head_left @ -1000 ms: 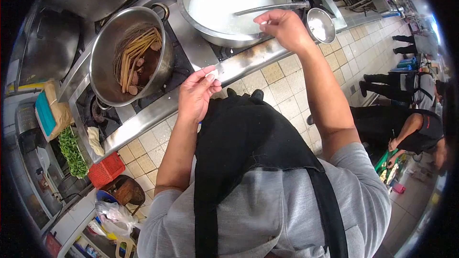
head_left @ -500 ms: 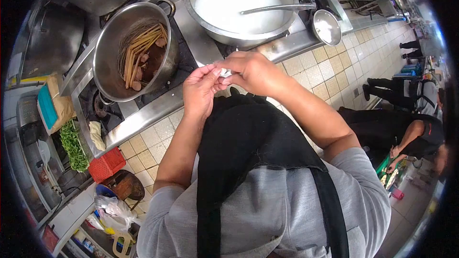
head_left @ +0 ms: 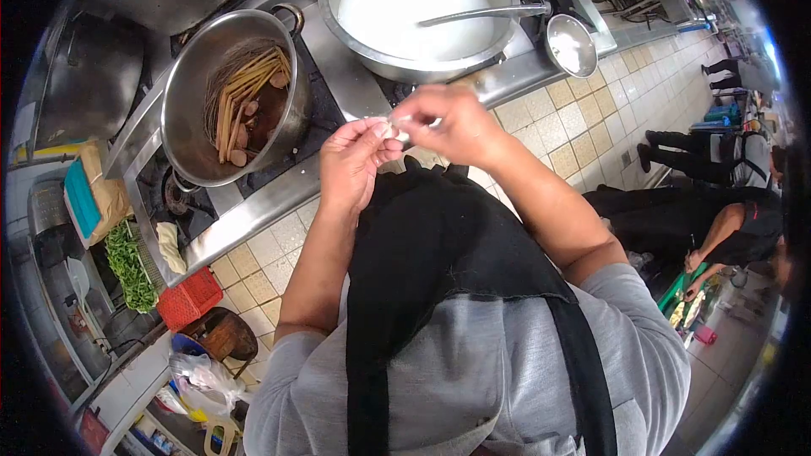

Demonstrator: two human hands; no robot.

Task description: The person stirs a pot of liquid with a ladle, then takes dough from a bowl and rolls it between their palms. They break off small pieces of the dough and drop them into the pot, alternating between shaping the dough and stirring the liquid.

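Note:
Fingers of my left hand point(head_left: 353, 159) pinch a small white piece point(head_left: 386, 130), too small to name, in front of my apron. My right hand point(head_left: 450, 125) is beside it, thumb and forefinger curled close to the piece; blur hides whether they hold anything. Beyond my left hand, a deep steel pot point(head_left: 180, 118) on the stove holds brown liquid, long tan sticks point(head_left: 239, 95) and round slices. A wide steel basin point(head_left: 372, 52) holds white liquid, with a ladle point(head_left: 572, 46) lying across its rim.
A red basket point(head_left: 190, 298) and leafy greens point(head_left: 129, 266) are at the lower left, near a folded cloth point(head_left: 170, 247) on the stove edge. At the right, a co-worker point(head_left: 693, 224) handles something green. Tiled floor lies beyond the stove.
My right hand has lifted slightly and its fingers have drawn a little away from the white piece. My left hand stays nearly in place.

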